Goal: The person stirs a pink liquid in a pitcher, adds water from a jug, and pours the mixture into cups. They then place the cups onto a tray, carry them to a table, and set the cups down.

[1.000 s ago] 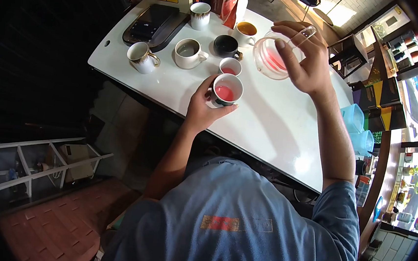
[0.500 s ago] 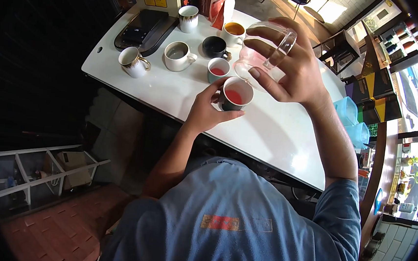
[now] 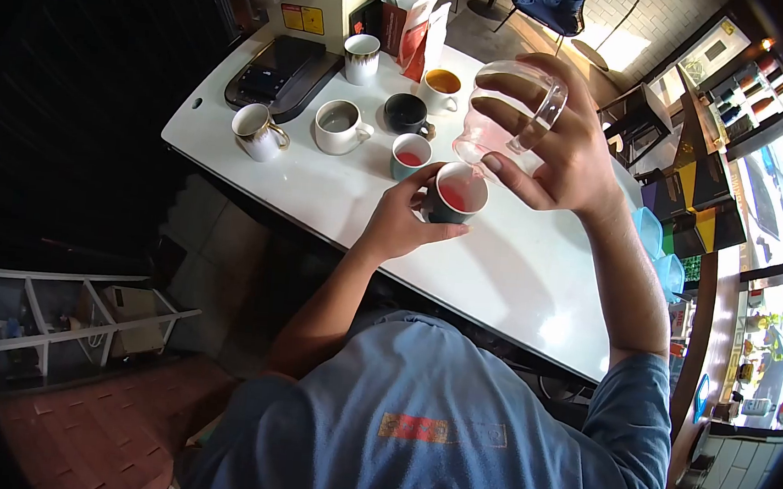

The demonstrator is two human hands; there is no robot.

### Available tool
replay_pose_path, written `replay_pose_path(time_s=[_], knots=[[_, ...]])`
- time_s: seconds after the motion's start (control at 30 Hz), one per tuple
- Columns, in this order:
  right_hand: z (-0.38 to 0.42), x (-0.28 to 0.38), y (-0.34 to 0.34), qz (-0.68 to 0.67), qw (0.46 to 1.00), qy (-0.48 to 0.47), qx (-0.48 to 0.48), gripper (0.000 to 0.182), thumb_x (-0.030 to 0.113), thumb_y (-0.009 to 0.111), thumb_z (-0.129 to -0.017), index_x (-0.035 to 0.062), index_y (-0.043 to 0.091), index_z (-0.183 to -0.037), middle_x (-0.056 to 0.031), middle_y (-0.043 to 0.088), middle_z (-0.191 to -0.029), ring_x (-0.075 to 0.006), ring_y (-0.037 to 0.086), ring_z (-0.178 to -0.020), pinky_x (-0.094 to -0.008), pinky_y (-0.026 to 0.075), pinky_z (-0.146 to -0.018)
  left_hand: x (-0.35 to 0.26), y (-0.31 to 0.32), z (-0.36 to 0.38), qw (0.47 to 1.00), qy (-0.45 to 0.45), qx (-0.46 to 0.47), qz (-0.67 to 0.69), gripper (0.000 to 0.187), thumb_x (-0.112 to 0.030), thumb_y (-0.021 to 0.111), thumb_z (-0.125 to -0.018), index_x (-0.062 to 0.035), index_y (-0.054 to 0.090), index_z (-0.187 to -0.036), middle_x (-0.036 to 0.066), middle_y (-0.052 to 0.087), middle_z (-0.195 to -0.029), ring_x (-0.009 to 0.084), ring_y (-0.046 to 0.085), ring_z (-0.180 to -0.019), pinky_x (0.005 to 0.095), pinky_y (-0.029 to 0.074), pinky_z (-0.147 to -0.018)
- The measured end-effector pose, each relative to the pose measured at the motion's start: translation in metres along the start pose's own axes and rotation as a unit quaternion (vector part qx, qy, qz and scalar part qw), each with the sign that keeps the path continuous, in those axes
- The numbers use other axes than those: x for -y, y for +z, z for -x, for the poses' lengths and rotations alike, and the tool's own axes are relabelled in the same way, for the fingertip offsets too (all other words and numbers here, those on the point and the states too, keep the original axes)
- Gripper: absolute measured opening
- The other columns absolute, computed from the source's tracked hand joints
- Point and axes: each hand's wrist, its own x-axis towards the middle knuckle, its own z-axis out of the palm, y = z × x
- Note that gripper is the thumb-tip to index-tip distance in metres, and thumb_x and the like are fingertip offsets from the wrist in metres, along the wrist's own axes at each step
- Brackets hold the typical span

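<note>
My left hand [image 3: 407, 220] is wrapped round a dark-sided mug [image 3: 450, 214] with a white inside and red liquid in it. Above it, my right hand [image 3: 571, 162] grips a clear glass jug [image 3: 480, 134] by its handle. The jug is tipped steeply, its lip just over the mug's rim, and pinkish liquid shows at the lip. Touching or close beside my left fingers stands a pale blue cup [image 3: 410, 160], also with red liquid inside. Behind it are a black cup [image 3: 405, 113] and a white mug [image 3: 442, 90] with an orange inside.
More mugs stand on the white table [image 3: 536, 274]: a grey-lined one [image 3: 338, 128], a brown-rimmed one [image 3: 259, 133] and another brown-rimmed one [image 3: 361, 60]. A black scale [image 3: 276, 79] lies at the back left. Upright bags [image 3: 414, 35] stand behind; light blue containers [image 3: 647, 232] are at the right.
The jug has tipped more steeply, and its lip has come over the mug. Less pink liquid shows in the jug. My left hand still holds the mug; the whole view has shifted slightly.
</note>
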Motion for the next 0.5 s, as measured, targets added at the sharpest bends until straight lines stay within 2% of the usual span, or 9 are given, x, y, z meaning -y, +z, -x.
replay_pose_path(time_s=[0.07,0.4,0.47,0.5], knots=[[-0.002,0.0,-0.004,-0.002,1.0,-0.016,0.005,0.036,0.025,0.068,-0.076,0.0046,0.069,-0.106,-0.0135,0.065,-0.111,-0.034,0.058,-0.107,-0.0486,0.041,-0.099,-0.001,0.001,-0.001,1.0,0.001,0.002,0.008,0.078,-0.021,0.086,-0.065,-0.0003,0.047,-0.13,0.008,0.059,-0.113,0.0146,0.059,-0.1,0.0287,0.049,-0.083],[0.004,-0.002,-0.011,0.01,1.0,-0.02,0.003,0.037,0.026,0.069,-0.076,0.0045,0.068,-0.106,-0.0136,0.065,-0.113,-0.0347,0.057,-0.109,-0.049,0.04,-0.099,-0.003,0.009,-0.008,1.0,-0.013,0.011,0.025,0.076,-0.018,0.085,-0.066,-0.0008,0.048,-0.129,0.007,0.06,-0.112,0.0133,0.059,-0.1,0.0275,0.049,-0.085],[0.006,-0.002,-0.012,0.024,1.0,-0.008,-0.009,0.033,0.029,0.071,-0.076,0.0105,0.07,-0.102,-0.0081,0.065,-0.111,-0.0367,0.053,-0.111,-0.0449,0.044,-0.097,-0.002,0.011,-0.009,0.999,-0.014,0.014,0.032,0.075,-0.018,0.085,-0.066,-0.0009,0.048,-0.129,0.007,0.06,-0.112,0.0131,0.059,-0.1,0.0275,0.049,-0.085],[0.007,-0.002,-0.013,0.024,1.0,-0.006,-0.008,0.033,0.029,0.071,-0.076,0.0105,0.07,-0.102,-0.0081,0.065,-0.111,-0.0367,0.053,-0.111,-0.0449,0.044,-0.097,-0.002,0.012,-0.01,0.999,-0.014,0.017,0.039,0.075,-0.018,0.085,-0.066,-0.0009,0.048,-0.129,0.007,0.06,-0.112,0.0128,0.059,-0.1,0.0276,0.049,-0.085]])
